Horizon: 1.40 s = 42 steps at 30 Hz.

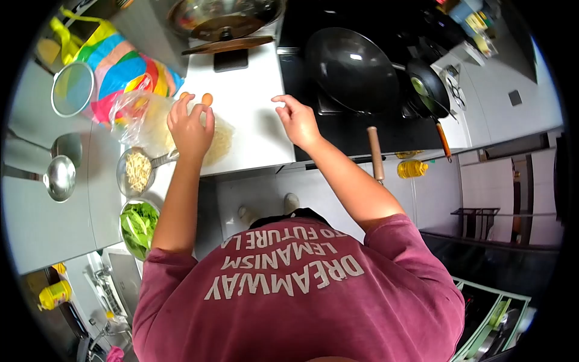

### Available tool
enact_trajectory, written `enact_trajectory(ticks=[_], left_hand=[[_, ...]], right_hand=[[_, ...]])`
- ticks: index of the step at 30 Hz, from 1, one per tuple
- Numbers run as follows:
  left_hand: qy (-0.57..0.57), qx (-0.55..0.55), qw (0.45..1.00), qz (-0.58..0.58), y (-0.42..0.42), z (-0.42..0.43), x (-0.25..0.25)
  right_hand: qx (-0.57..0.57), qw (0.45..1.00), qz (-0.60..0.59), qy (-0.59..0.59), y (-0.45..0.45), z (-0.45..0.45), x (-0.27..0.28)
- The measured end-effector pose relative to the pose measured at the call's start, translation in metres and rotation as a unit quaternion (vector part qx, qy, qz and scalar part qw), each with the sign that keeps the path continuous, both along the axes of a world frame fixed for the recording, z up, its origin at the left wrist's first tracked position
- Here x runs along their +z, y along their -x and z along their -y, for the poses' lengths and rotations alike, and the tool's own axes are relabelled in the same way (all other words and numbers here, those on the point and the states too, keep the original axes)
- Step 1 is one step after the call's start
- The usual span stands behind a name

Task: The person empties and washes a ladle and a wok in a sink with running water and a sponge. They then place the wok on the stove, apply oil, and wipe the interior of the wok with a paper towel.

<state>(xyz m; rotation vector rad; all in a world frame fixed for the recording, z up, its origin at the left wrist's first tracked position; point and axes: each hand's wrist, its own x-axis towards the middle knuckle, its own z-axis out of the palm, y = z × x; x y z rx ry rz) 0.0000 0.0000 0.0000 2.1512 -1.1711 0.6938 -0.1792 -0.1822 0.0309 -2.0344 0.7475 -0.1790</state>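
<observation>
My left hand [190, 130] hovers over the counter at the left, its fingers bent and apart. Two brown eggs, one of them an egg [207, 99] in plain sight and the other partly hidden, lie just beyond its fingertips. Beside and under this hand is a clear plastic bag [134, 108], with pale, noodle-like strands [220, 142] on the counter. My right hand [297, 122] is over the counter's right edge, near the stove, fingers loosely curled and apart with nothing in them.
A black wok [353, 66] and a smaller pan [427, 84] stand on the stove, handles projecting frontward. At left are a strainer of pale strips [137, 172], a bowl of green leaves [140, 226] and a striped bag [117, 63]. A wooden lid [232, 45] stands behind.
</observation>
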Motion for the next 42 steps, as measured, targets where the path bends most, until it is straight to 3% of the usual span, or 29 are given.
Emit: enact_trajectory(ticks=[1, 3, 5, 8, 11, 13, 15, 17, 19, 21, 24, 25, 28, 37, 40, 41, 42], left_hand=[[0.02, -0.013, 1.0, -0.006, 0.007, 0.002, 0.003], [0.062, -0.051, 0.996, -0.025, 0.048, 0.052, 0.013], [0.031, -0.081, 0.988, -0.127, 0.077, 0.055, -0.004], [0.014, -0.075, 0.986, -0.147, 0.124, 0.075, -0.004], [0.015, -0.078, 0.981, -0.178, 0.182, 0.111, 0.0], [0.029, -0.123, 0.961, -0.244, 0.217, 0.138, -0.016], [-0.036, -0.166, 0.868, -0.467, 0.255, 0.169, -0.021], [-0.087, -0.121, 0.729, -0.668, 0.288, 0.198, -0.006], [-0.088, -0.066, 0.63, -0.769, 0.318, 0.226, 0.0], [-0.051, -0.105, 0.555, -0.823, 0.329, 0.249, -0.014], [0.006, -0.09, 0.578, -0.811, 0.35, 0.267, -0.025], [0.032, -0.075, 0.61, -0.788, 0.355, 0.27, -0.018], [0.011, -0.086, 0.632, -0.77, 0.352, 0.266, -0.01], [-0.035, -0.116, 0.61, -0.783, 0.325, 0.244, -0.02], [-0.001, -0.129, 0.629, -0.767, 0.319, 0.24, -0.016], [0.014, -0.129, 0.633, -0.763, 0.32, 0.237, -0.014], [0.042, -0.061, 0.811, -0.581, 0.313, 0.243, -0.042]], right_hand=[[0.008, 0.999, 0.04, 0.022, 0.001, -0.002, -0.015], [0.08, 0.944, 0.051, 0.316, 0.025, 0.049, -0.059], [0.128, 0.976, -0.021, 0.177, 0.043, 0.05, -0.025], [0.107, 0.976, -0.029, 0.188, 0.07, 0.073, 0.005], [0.087, 0.939, 0.197, 0.268, 0.115, 0.107, -0.012], [0.063, 0.953, 0.207, 0.211, 0.154, 0.12, -0.008], [0.044, 0.932, 0.258, 0.253, 0.188, 0.143, -0.006], [0.004, 0.934, 0.278, 0.224, 0.208, 0.157, -0.021], [-0.019, 0.937, 0.288, 0.196, 0.229, 0.165, -0.026], [-0.028, 0.94, 0.297, 0.168, 0.248, 0.171, -0.026], [-0.06, 0.94, 0.305, 0.142, 0.28, 0.18, -0.037], [-0.075, 0.941, 0.301, 0.132, 0.291, 0.183, -0.04], [-0.111, 0.946, 0.279, 0.121, 0.322, 0.182, -0.047], [-0.154, 0.952, 0.251, 0.089, 0.34, 0.177, -0.043], [-0.161, 0.984, 0.042, 0.069, 0.363, 0.184, -0.018], [-0.178, 0.975, 0.074, 0.11, 0.373, 0.192, -0.026], [-0.202, 0.969, 0.08, 0.117, 0.382, 0.199, -0.027]])
